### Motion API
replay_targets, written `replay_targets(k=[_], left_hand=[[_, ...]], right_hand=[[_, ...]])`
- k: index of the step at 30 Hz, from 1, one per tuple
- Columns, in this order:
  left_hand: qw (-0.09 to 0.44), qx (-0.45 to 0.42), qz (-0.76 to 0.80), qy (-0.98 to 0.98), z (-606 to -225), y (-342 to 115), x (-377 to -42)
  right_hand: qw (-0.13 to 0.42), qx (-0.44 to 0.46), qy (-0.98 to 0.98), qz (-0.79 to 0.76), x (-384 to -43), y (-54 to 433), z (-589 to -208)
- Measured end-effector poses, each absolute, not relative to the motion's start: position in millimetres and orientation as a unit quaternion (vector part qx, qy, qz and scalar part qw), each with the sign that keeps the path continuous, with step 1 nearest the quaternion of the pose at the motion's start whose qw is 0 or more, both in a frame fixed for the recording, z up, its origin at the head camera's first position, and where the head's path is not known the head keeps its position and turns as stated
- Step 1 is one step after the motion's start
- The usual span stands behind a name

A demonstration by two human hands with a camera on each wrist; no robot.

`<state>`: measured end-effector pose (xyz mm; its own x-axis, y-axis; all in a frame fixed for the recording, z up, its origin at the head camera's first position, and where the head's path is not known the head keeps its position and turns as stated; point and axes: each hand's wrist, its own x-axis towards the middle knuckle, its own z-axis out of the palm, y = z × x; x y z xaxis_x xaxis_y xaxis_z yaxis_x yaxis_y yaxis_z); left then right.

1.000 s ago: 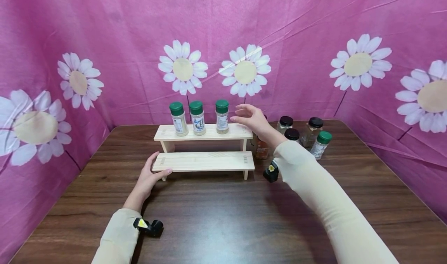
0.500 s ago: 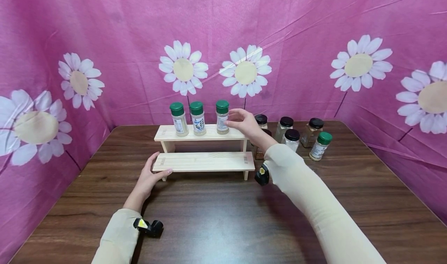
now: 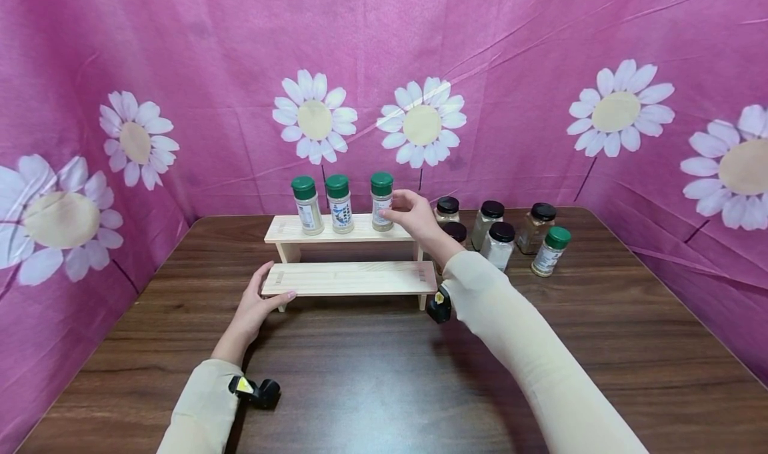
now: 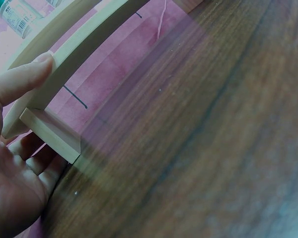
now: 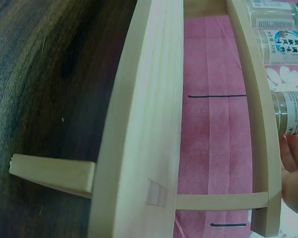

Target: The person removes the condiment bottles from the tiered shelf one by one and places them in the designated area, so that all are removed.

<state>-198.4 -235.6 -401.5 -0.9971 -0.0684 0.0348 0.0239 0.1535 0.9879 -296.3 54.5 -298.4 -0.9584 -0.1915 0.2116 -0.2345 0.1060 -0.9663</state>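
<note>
Head view: right hand partly closed, thumb and fingers on rightmost shaker, upright on upper shelf. Left hand grips left end of rack. Shaker probably light, stiff (smooth sides may slip); best held mid-body.

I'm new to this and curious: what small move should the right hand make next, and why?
Perhaps slide the rightmost shelf jar left: the right hand touches it, and it stands farther from the middle jar than the leftmost jar does.

Head view looks down; wrists' (closer) share rack.
</note>
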Motion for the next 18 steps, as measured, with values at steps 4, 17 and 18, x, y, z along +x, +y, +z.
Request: replay_targets(k=[4, 17, 18], left_hand=[[0.033, 0.016, -0.65, -0.759, -400.7, -235.4, -198.1], [0.032, 0.019, -0.652, -0.758, -401.5, -236.1, -199.2], [0.031, 0.019, -0.651, -0.758, -401.6, -236.2, -199.3]], right_hand=[[0.025, 0.137, -0.747, 0.65, -297.0, 52.4, -299.2], [0.039, 0.132, -0.743, 0.655, -298.5, 48.6, -303.0], [0.041, 0.133, -0.741, 0.657, -298.4, 48.5, -303.5]])
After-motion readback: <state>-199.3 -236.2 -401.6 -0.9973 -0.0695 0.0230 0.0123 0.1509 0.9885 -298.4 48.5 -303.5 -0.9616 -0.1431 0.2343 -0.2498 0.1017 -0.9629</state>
